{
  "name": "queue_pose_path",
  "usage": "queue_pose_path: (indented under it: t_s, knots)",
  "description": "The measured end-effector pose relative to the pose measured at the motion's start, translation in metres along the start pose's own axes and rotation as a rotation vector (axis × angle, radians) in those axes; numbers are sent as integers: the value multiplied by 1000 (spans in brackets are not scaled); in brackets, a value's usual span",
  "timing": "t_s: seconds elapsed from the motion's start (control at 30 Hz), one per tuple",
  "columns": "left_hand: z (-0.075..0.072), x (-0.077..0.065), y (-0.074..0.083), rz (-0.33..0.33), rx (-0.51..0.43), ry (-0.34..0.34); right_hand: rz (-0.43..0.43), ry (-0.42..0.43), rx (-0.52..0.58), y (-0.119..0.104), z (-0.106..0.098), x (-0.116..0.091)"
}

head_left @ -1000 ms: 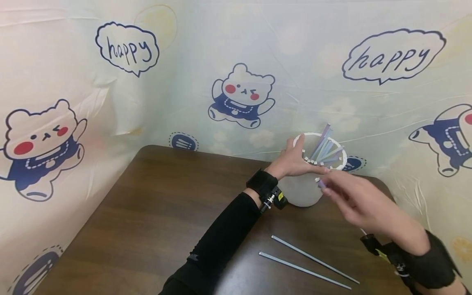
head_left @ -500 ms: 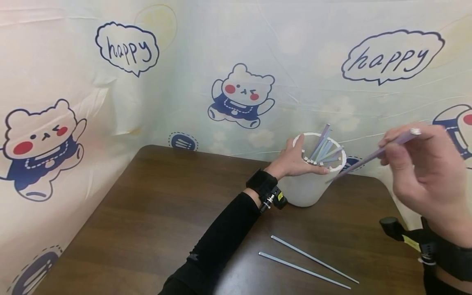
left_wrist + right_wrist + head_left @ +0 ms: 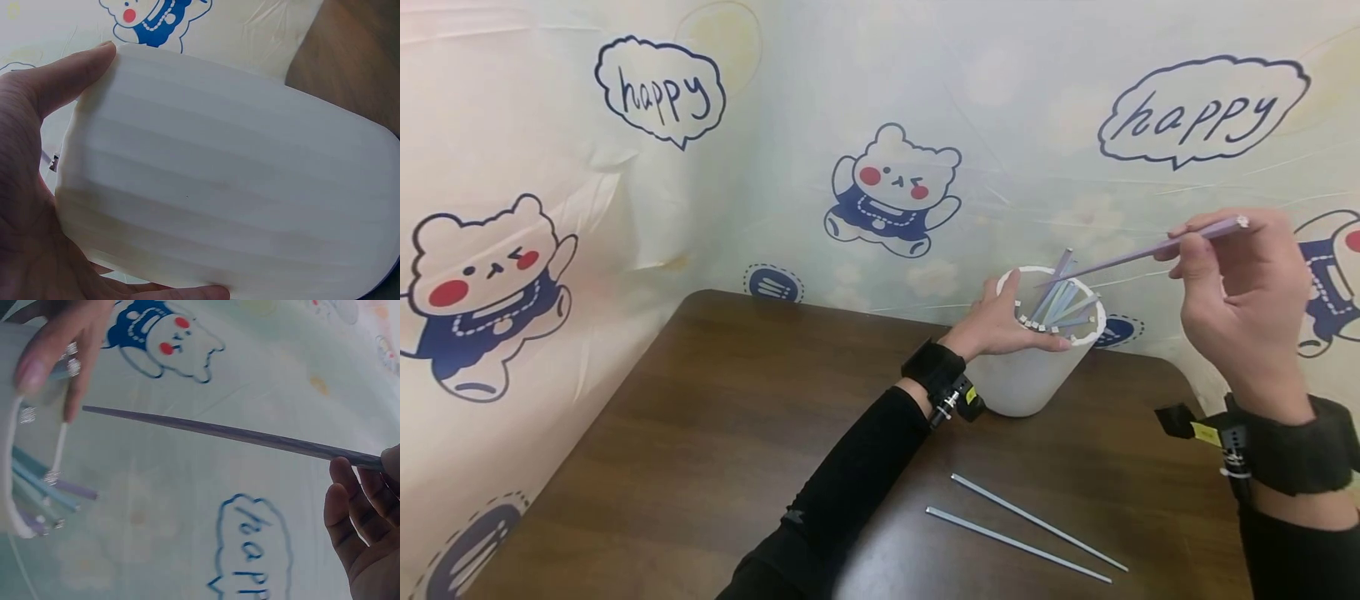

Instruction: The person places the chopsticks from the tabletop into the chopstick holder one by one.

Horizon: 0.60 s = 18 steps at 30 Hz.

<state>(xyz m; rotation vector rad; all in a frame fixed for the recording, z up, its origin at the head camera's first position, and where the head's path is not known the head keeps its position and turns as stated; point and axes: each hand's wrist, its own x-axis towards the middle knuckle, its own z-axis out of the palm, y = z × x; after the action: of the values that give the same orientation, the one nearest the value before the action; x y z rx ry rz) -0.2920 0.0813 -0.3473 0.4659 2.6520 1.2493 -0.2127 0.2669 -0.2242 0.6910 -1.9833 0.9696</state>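
Observation:
A white tapered container (image 3: 1018, 387) with a wide mouth stands on the table's far right part, tilted a little to the right. My left hand (image 3: 988, 330) grips its rim, thumb and fingers spread along the edge; ribbed walls show in the left wrist view. Several purple and blue chopsticks (image 3: 1057, 302) lean inside, their silvery ends up. With thumb and fingertips, my right hand (image 3: 1243, 312) pinches a purple chopstick (image 3: 231, 432) near its thick end. In the head view its thin tip points left over the container's mouth; the right wrist view shows that tip near the left fingers.
Two blue-grey chopsticks, a farther one (image 3: 1040, 523) and a nearer one (image 3: 1018, 545), lie slantwise on the brown table (image 3: 700, 450) in front of the container. Printed cloth (image 3: 1037, 125) hangs close behind and beside the table.
My right hand has risen from the container's front to the right, then higher, swinging the purple chopstick's thin tip over the mouth. The left hand holds its place on the rim.

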Motion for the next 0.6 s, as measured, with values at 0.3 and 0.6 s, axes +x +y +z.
queue_pose_path:
  t_s: [0.3, 0.6]
  knots:
    - [1, 1, 2, -8, -9, -8, 140, -66, -4, 58, 17, -9]
    - [0, 0, 3, -23, -21, -2, 186, -144, -102, 91, 42, -27]
